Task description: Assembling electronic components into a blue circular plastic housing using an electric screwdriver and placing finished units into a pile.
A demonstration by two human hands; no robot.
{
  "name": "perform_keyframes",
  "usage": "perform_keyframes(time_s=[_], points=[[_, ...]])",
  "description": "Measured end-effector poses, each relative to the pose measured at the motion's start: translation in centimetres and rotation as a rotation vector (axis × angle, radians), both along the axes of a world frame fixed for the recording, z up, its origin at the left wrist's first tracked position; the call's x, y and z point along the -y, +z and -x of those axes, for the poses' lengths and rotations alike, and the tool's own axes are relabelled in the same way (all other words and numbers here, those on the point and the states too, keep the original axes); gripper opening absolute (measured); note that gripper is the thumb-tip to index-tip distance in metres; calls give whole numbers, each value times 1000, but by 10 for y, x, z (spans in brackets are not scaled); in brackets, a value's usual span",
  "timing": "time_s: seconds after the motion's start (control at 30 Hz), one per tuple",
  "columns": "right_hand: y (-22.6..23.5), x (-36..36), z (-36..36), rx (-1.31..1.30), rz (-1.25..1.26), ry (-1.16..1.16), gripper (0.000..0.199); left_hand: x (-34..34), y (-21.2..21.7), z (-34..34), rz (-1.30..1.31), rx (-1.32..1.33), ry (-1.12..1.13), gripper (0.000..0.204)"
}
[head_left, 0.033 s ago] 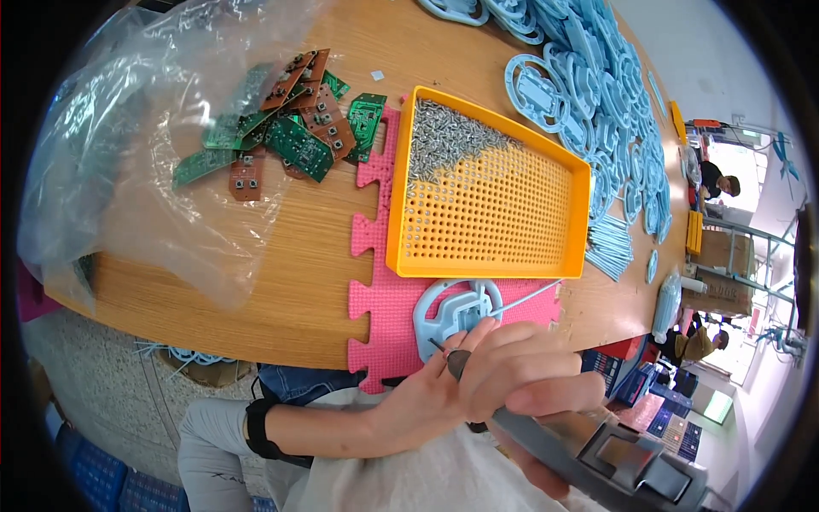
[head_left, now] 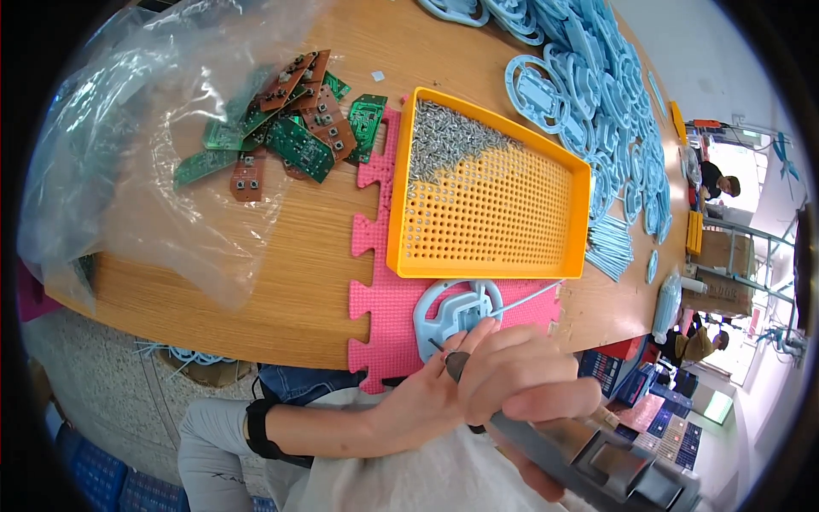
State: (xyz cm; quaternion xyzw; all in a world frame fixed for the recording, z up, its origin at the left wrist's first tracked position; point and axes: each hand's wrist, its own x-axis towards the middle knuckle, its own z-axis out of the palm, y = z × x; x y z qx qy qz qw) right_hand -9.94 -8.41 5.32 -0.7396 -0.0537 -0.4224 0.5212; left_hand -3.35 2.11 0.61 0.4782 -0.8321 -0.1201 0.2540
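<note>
Clear plastic bag (head_left: 128, 145) lies crumpled at far left of wooden table (head_left: 281, 256), partly over a pile of green and brown circuit boards (head_left: 286, 124). Orange perforated tray (head_left: 490, 192) sits mid-table, screws (head_left: 448, 136) heaped in its far left corner. Pink foam mat (head_left: 384, 299) under it. Light blue plastic housing (head_left: 456, 309) on mat, just below tray. Right hand (head_left: 533, 388) gripped round grey electric screwdriver (head_left: 589, 456), bit on housing. Left hand (head_left: 431, 397) closed round the driver's tip, fingers touching housing. More blue housings (head_left: 597, 77) stacked far right; white sticks (head_left: 610, 247) beside tray.
</note>
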Motion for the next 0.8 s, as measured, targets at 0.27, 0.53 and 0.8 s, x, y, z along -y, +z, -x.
perform_keyframes(time_s=[0.27,0.53,0.8], points=[[-6,0,-4,66,-46,-39,63,4,4,-6,-17,-72,30,55],[-1,4,-6,28,34,-33,65,5,10,-10,21,-54,34,53],[36,32,-11,27,-145,64,63,1,8,-10,-100,-10,-37,49]])
